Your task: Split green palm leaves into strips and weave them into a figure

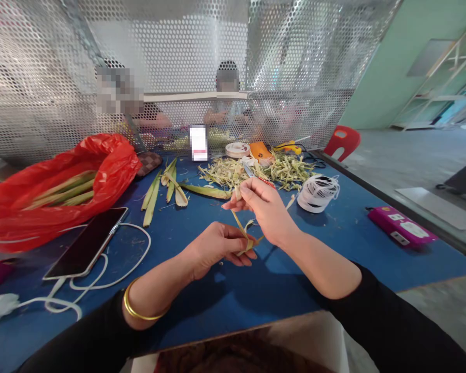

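Note:
My left hand (221,243), with a gold bangle at its wrist, pinches a small folded piece of pale leaf strip (245,247) above the blue table. Higher and to the right, my right hand (262,204) has its fingers closed on a pale strip end (238,194). Thin strips run between the two hands. Behind my right hand lies a heap of shredded pale green leaf (229,172) with scissors (248,170) on it, partly hidden by the hand. Long green leaf pieces (152,199) rest to the left.
A red plastic bag (116,155) of stalks, a phone (87,243) and white cables fill the left. On the right are a white cord roll (316,194) and a purple pack (399,226). People sit behind the perforated metal screen (171,67).

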{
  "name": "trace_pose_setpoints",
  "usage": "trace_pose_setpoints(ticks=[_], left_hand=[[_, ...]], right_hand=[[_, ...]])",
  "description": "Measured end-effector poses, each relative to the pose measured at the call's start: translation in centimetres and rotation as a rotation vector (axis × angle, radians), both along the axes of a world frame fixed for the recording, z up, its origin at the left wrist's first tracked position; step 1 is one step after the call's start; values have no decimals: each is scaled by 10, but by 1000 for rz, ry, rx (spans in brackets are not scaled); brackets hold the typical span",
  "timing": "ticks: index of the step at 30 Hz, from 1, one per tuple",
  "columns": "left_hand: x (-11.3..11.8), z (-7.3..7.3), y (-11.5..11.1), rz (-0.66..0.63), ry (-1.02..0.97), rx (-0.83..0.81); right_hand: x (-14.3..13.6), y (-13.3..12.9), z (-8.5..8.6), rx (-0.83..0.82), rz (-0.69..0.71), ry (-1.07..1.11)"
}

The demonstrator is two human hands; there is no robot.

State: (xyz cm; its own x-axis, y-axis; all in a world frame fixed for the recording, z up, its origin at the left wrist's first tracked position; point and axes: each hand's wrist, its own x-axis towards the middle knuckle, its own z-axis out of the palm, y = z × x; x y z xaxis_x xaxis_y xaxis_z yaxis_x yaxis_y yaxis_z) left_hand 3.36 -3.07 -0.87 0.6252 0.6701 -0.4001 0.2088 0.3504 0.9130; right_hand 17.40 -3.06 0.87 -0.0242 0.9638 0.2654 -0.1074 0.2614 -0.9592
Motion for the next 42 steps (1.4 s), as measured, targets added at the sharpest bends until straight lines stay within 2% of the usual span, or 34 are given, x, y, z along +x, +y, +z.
trace_pose_setpoints(ticks=[7, 9, 12, 14, 15, 17, 20, 22, 27, 32, 35, 36, 37, 38, 42], left_hand=[[-1, 0, -1, -43, -74, -95], [-3, 1, 0, -10, -114, -136], [-6, 4, 4, 84, -193, -171], [-10, 5, 8, 145, -240, -168], [-11, 5, 9, 168, -256, -164], [-13, 5, 11, 189, -272, -160], [-13, 3, 11, 185, -281, -155], [-12, 2, 10, 186, -284, -155], [-11, 2, 11, 230, -323, -191], [-12, 4, 13, 261, -370, -219], [-14, 7, 16, 373, -411, -179], [-14, 9, 18, 417, -430, -165], [-15, 10, 19, 457, -451, -153], [-16, 11, 21, 490, -475, -142], [-18, 11, 22, 539, -581, -108]], right_hand=[[-1, -1, -5, 143, 32, -284], [3, 0, -6, 168, -56, -375], [13, 5, -5, 176, -288, -456], [19, 8, -4, 108, -339, -478], [21, 10, -4, 49, -304, -481], [21, 12, -5, -83, -146, -453], [14, 10, -7, -212, 82, -288], [8, 7, -8, -238, 103, -169], [2, 7, -12, -142, -141, -85], [6, 13, -18, -137, -197, -206], [7, 7, -15, 72, -452, -308], [6, 3, -13, 148, -512, -355], [5, 0, -11, 188, -516, -396], [3, -4, -11, 175, -454, -427], [-9, -7, -18, -61, -46, -403]])
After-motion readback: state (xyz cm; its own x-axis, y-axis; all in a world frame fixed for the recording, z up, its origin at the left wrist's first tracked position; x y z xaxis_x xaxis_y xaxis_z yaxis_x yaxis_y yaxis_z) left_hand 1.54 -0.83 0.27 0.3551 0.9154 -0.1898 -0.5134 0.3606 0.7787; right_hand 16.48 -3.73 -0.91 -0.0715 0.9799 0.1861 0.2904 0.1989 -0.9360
